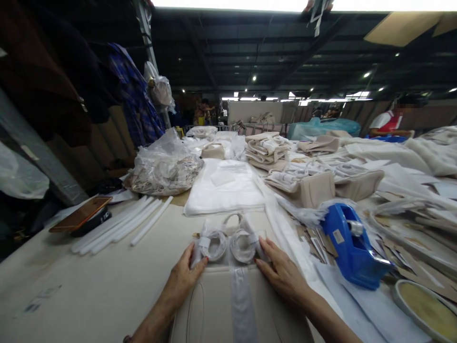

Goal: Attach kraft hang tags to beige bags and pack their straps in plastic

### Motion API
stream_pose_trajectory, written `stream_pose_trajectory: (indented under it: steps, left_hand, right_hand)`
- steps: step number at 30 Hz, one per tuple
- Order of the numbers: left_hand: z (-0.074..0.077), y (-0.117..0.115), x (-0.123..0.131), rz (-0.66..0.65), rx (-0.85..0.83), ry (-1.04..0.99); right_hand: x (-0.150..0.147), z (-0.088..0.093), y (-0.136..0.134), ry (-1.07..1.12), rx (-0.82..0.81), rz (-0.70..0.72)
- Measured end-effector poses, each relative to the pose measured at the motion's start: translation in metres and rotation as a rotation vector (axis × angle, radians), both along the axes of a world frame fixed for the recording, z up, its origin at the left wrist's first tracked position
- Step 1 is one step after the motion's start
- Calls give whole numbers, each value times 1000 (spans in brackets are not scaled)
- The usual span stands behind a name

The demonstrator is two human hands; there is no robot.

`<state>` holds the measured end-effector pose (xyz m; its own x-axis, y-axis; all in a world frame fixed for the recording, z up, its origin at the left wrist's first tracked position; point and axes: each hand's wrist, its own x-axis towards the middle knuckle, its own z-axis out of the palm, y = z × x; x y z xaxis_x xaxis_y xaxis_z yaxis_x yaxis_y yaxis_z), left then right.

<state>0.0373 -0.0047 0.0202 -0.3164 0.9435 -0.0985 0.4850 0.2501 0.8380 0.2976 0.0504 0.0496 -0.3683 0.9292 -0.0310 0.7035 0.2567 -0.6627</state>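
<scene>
Under rafters (203,52), the table (103,290) is cluttered at right; near coils (236,247) are touched by left hand (183,272) and right hand (284,272), thumbs spread from fingers.

No readable text or numbers

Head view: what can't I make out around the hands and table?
All in the head view:
- Near end of the beige piece: cut off by the bottom edge.
- Left hand's other fingers: hidden behind the hand itself.
- Print on the table covering: too blurred to read.
- Far side of the round dish: cut off by the right edge.
</scene>
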Motion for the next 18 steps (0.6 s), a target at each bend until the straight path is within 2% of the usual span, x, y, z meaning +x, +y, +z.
stream_pose_trajectory:
  steps: [2,4,8,10,14,18]
  left_hand:
    - [5,-3,1,-23,6,76]
    - [9,-3,0,-22,63,175]
    - [25,5,5,36,416,390]
    - [40,16,19,-20,494,385]
    - [66,52,65,-200,264,268]
    - [68,86,105,-297,136,264]
  right_hand:
    - [-1,0,-2,-17,10,-4]
    - [0,-1,-2,57,4,-46]
    - [5,2,11,213,-43,-170]
    - [5,7,22,256,-41,-185]
    - [-5,22,50,265,-12,-124]
    - [-20,35,80,176,-23,-108]
